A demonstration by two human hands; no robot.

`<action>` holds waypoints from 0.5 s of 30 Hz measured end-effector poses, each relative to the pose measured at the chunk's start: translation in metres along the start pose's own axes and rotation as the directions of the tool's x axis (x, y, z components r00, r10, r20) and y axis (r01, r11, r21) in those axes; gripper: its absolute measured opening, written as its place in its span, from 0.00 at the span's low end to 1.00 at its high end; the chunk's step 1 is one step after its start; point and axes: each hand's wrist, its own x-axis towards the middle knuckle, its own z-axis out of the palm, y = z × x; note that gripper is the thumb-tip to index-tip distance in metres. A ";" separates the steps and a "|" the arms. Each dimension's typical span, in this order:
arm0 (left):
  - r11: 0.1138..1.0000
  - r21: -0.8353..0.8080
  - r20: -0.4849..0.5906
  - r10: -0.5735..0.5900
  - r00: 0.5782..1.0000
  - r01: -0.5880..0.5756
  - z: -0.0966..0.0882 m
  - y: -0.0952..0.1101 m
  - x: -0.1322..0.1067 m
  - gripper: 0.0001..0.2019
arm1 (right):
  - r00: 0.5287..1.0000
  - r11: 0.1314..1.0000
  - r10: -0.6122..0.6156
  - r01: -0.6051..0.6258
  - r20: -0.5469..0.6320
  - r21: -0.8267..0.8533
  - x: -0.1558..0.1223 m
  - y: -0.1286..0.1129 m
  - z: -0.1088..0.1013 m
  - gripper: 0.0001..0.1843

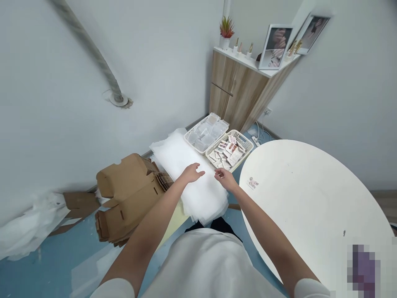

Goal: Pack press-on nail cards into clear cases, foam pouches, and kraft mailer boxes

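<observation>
My left hand point(192, 173) hovers over a stack of white foam sheets point(203, 196), its thumb and fingers apart and holding nothing. To its right, my right hand point(226, 179) has loosely bent fingers with small gaps between them, and no object shows in them. Just beyond the right hand stands a white plastic basket point(248, 145) full of small printed packets point(231, 152). Behind the sheets sits another white basket point(190, 142) with clear plastic boxes point(206, 134) in it. Neither hand touches the baskets.
Flattened brown cardboard boxes point(130, 194) are stacked at the left. A round white table point(310, 198) stands at the right, with a small card of shiny pieces point(252, 183) on it. A wooden cabinet point(237, 89) fills the corner, near a power strip point(256, 141).
</observation>
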 end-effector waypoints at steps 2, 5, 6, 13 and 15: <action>1.000 -0.024 -0.050 0.006 0.999 -0.007 -0.008 0.000 0.012 0.26 | 1.000 0.996 -0.010 0.008 -0.016 -0.088 0.014 -0.007 0.000 0.16; 0.996 -0.088 -0.068 0.000 0.998 -0.006 -0.021 0.005 0.032 0.25 | 0.998 0.982 -0.044 0.036 -0.039 -0.184 0.041 -0.020 -0.004 0.18; 0.994 -0.108 -0.061 -0.002 0.998 -0.005 -0.024 0.007 0.040 0.25 | 0.997 0.977 -0.064 0.055 -0.036 -0.208 0.052 -0.025 -0.005 0.19; 1.000 -0.028 -0.145 -0.005 0.989 0.001 -0.035 0.007 0.105 0.27 | 0.992 0.851 -0.129 0.102 -0.016 -0.515 0.134 -0.043 0.008 0.21; 0.998 0.060 -0.182 -0.006 0.983 0.017 -0.032 0.005 0.121 0.27 | 0.994 0.813 -0.108 0.088 -0.001 -0.576 0.151 -0.041 0.016 0.22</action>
